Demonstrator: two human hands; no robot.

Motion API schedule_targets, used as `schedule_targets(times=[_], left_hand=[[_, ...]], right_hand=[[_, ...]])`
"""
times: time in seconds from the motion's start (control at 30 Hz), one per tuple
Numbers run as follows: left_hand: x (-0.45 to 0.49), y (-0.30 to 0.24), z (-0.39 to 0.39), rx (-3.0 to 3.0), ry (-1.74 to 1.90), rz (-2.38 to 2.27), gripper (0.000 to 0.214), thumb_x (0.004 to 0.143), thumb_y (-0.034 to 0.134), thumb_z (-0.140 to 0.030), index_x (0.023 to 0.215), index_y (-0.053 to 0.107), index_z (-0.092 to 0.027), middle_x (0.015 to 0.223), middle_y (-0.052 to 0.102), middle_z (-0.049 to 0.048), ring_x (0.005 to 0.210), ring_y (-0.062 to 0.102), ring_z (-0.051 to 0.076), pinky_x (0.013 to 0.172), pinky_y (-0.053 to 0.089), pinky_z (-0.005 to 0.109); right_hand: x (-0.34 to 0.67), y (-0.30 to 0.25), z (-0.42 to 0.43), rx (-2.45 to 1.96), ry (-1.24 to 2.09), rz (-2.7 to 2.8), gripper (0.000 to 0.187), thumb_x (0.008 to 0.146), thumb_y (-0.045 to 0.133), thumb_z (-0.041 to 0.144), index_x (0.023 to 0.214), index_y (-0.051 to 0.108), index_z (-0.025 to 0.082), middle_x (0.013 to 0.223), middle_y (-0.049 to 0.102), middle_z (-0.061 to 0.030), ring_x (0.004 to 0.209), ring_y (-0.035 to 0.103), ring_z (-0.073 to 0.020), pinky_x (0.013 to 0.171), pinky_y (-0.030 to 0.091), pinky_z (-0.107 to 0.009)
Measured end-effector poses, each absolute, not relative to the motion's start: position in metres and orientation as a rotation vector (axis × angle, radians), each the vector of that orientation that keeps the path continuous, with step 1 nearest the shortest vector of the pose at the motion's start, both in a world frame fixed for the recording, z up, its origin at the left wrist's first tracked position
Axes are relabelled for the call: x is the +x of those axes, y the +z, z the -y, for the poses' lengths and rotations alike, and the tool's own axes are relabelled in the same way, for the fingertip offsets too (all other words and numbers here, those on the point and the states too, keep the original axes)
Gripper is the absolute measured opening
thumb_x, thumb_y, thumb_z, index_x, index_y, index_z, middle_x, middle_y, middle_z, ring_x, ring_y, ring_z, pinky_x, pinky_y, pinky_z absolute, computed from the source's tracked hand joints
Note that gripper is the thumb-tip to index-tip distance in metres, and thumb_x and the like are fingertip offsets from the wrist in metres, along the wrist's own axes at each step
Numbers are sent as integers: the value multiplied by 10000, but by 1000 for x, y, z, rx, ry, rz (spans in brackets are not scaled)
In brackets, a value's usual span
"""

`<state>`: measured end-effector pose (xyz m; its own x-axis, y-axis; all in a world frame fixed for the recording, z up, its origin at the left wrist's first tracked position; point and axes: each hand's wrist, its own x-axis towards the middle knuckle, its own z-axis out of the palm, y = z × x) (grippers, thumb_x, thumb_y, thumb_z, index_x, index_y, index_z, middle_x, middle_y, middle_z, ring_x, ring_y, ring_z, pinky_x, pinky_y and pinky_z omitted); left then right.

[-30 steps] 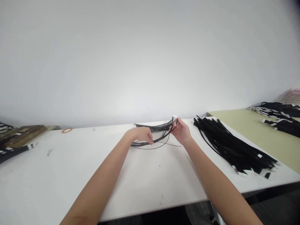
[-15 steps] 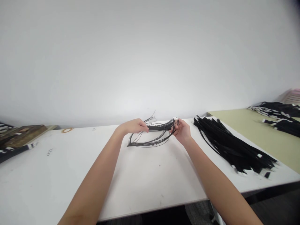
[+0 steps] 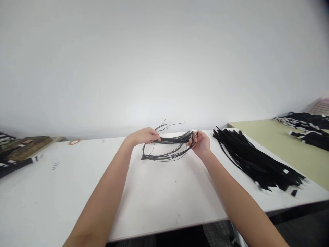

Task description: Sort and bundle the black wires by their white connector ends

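Observation:
A bundle of thin black wires (image 3: 171, 140) stretches between my two hands above the white table, near its back edge. My left hand (image 3: 144, 136) is closed on the bundle's left part, with loose wire ends fanning out behind the fingers. Closed around the right end is my right hand (image 3: 199, 142), where a small white connector (image 3: 194, 130) shows at the fingertips. Below the hands the wires bend into a loop (image 3: 164, 157) that comes to a point on the left.
On the white table (image 3: 167, 202), a pile of black cables (image 3: 257, 159) with white ends lies to the right. An orange ring (image 3: 74, 142) and a brown board (image 3: 28, 145) are at the left. More black cables (image 3: 308, 120) lie on a yellowish table (image 3: 259, 132).
My left hand has shifted slightly left along the bundle, and the loose wire ends behind it have spread differently. My right hand has moved a little right, still holding the connector end.

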<state>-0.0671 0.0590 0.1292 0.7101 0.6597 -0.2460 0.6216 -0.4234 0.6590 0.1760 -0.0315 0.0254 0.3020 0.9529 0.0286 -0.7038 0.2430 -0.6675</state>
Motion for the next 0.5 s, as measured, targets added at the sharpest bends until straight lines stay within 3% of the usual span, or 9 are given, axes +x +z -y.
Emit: schedule_targets(times=[0.3, 0.5], left_hand=[[-67, 126, -60, 2175, 63, -989, 291, 707, 571, -450, 806, 685, -200, 583, 429, -6, 523, 351, 97, 528, 305, 247], [-68, 127, -60, 2187, 89, -1021, 303, 694, 588, -443, 863, 672, -207, 846, 582, 42, 634, 445, 113, 553, 358, 225]], right_hand=[[175, 29, 34, -567, 1151, 517, 228, 766, 471, 355, 590, 453, 212, 454, 372, 34, 463, 466, -140, 488, 457, -304], [174, 28, 33, -574, 1145, 548, 220, 739, 568, 290, 567, 459, 204, 478, 417, 32, 506, 517, -145, 516, 474, -304]])
